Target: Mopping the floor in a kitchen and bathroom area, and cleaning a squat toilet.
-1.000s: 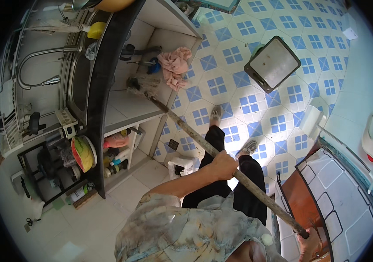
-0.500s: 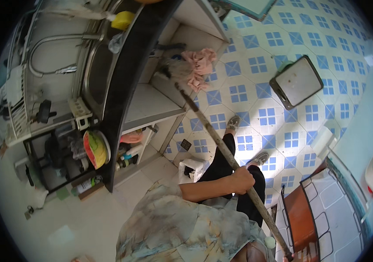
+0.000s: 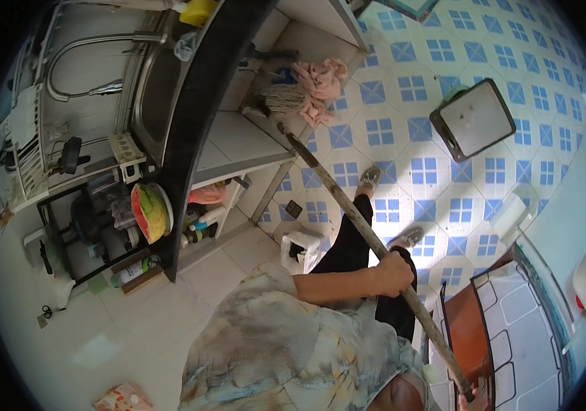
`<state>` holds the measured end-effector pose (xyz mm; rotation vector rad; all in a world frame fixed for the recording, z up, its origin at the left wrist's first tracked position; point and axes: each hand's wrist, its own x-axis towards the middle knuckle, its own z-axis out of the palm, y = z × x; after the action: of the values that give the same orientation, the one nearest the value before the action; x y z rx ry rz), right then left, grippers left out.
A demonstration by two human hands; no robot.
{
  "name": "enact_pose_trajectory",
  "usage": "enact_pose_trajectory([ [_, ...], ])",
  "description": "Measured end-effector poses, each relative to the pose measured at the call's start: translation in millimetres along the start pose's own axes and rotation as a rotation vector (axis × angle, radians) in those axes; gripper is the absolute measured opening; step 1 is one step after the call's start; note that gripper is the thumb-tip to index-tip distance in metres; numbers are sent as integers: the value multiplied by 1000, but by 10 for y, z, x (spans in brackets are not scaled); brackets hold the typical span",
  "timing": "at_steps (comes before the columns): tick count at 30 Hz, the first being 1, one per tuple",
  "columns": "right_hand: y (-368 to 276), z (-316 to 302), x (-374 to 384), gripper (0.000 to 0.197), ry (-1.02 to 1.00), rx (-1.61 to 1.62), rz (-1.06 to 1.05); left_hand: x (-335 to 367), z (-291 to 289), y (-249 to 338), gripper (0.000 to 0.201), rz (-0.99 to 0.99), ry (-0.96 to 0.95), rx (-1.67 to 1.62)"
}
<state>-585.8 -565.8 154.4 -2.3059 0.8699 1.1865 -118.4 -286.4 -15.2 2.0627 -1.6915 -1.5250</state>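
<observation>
A long-handled mop (image 3: 334, 188) slants across the view, from the open space under the counter down to the lower right. My left hand (image 3: 393, 272) is closed around the middle of its worn wooden handle. Near the handle's top end, at the lower edge, my right hand (image 3: 472, 401) is wrapped on it and partly cut off by the picture's rim. The grey string mop head (image 3: 285, 100) lies inside the open cabinet space, against a pink cloth (image 3: 322, 77) hanging or bunched there.
A black-edged counter with a steel sink (image 3: 152, 103) and a watermelon half (image 3: 150, 214) runs along the left. On the blue-patterned tile floor stands a dark-framed flat-topped box (image 3: 474, 122). A small white bin (image 3: 300, 252) sits by my legs; an orange-and-white rack (image 3: 512, 329) is at right.
My left hand and the handle have shifted slightly right as the view moved. The mop head has shifted a little and its strings show more sharply beside the pink cloth.
</observation>
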Motion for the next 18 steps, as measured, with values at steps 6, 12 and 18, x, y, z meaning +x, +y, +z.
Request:
enact_pose_trajectory([
  [6,-211,221,345,44,145,16,81,156,381,-468,19,-36,-108,-9],
  [12,-1075,178,914,41,-38,187,110,-73,526,-1255,21,-141,-178,27],
  [18,-1682,162,1384,44,-99,215,52,-268,347,-1858,17,-213,-162,39],
])
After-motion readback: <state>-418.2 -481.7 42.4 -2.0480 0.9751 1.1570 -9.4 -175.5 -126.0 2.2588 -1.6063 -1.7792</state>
